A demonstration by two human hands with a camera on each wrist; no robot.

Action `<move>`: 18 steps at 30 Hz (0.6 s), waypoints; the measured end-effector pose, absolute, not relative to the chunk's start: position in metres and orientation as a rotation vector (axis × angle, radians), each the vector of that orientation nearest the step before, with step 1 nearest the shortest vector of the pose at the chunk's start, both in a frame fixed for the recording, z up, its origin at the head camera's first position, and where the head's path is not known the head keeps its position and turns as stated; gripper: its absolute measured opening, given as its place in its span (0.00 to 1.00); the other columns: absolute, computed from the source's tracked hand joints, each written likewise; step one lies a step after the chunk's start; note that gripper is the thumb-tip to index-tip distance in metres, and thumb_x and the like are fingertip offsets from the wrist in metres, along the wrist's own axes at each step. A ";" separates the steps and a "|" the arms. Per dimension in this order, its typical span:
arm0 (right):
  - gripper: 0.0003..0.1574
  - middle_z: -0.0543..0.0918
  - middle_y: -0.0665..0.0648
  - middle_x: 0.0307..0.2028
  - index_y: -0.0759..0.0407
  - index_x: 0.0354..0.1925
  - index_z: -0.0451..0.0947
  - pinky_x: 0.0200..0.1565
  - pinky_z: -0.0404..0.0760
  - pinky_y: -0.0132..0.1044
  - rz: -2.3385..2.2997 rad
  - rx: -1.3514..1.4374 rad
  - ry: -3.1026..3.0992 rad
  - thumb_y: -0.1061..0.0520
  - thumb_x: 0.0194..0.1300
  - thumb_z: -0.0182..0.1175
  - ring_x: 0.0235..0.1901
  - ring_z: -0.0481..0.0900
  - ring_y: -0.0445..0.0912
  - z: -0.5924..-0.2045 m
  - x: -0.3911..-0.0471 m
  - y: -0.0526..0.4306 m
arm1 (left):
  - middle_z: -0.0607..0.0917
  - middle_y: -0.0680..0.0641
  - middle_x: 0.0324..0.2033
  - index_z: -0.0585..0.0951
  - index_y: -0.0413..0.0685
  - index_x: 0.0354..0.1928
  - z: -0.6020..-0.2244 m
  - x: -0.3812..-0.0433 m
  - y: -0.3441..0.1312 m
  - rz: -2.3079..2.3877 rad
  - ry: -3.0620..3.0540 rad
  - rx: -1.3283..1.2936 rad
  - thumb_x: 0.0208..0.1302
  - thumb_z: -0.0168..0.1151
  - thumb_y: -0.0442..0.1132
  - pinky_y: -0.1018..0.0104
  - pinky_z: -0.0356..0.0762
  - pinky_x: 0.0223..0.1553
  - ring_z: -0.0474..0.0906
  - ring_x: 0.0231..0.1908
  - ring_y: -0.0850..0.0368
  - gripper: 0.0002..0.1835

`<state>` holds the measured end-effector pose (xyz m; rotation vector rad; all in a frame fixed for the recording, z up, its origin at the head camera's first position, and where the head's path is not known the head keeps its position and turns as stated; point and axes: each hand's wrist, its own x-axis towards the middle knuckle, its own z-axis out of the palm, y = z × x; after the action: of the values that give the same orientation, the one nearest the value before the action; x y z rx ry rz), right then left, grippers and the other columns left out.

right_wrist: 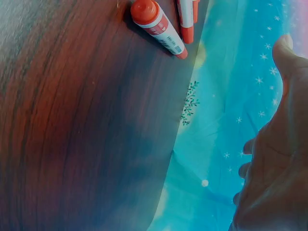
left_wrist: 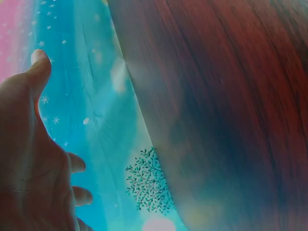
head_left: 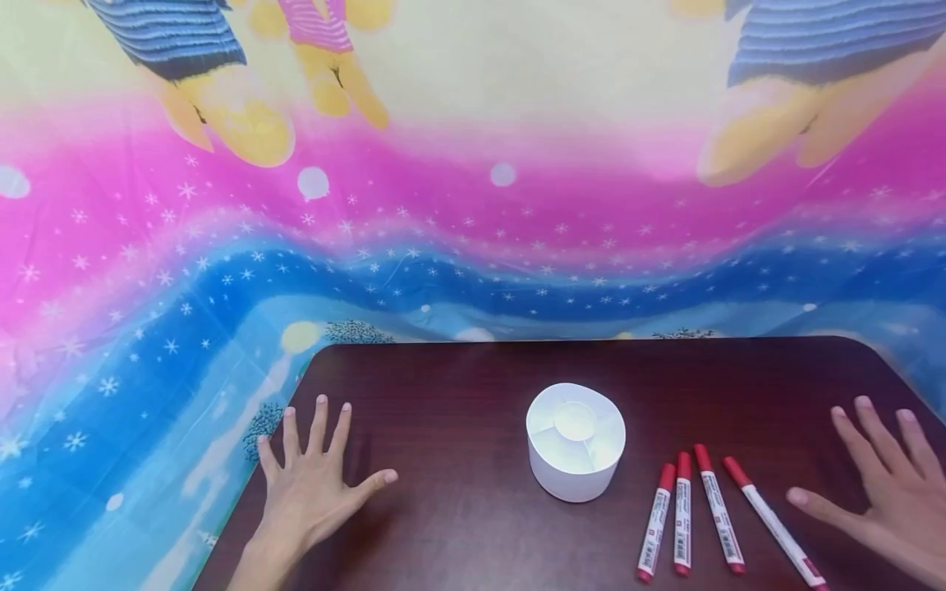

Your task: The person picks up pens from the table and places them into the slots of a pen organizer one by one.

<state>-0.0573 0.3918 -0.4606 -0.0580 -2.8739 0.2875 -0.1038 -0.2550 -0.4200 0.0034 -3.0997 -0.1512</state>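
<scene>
My left hand (head_left: 309, 484) is spread over the left part of the table, its fingers straight and nothing in it. On the far right, my right hand (head_left: 890, 492) is likewise spread, with its thumb close to the rightmost marker (head_left: 776, 525). Several red-capped white markers lie side by side in front; one of them (head_left: 654, 525) is the leftmost, and another (head_left: 718, 509) lies tilted. A white round organizer (head_left: 575, 480) with divided compartments and a central ring stands upright between the hands. In the right wrist view, a marker (right_wrist: 161, 31) shows near the table edge.
The dark wood table (head_left: 443, 386) has rounded far corners. Behind and left of it hangs a colourful cloth (head_left: 443, 197) with snowflakes and cartoon figures, running down along the table's edge.
</scene>
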 end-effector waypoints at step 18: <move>0.86 0.20 0.63 0.84 0.53 0.86 0.24 0.72 0.08 0.75 0.229 -0.106 -2.950 0.19 0.59 0.67 0.81 0.09 0.62 -0.463 -0.058 0.375 | 0.43 0.39 0.88 0.52 0.56 0.87 -0.424 -0.111 -0.225 -0.232 -3.084 -0.074 0.56 0.59 0.86 0.14 0.27 0.74 0.30 0.84 0.23 0.66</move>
<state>-0.0584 0.3747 -0.4627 -0.1063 -2.9496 0.2291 -0.1109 -0.2254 -0.4238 -0.0740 -3.0845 -0.2319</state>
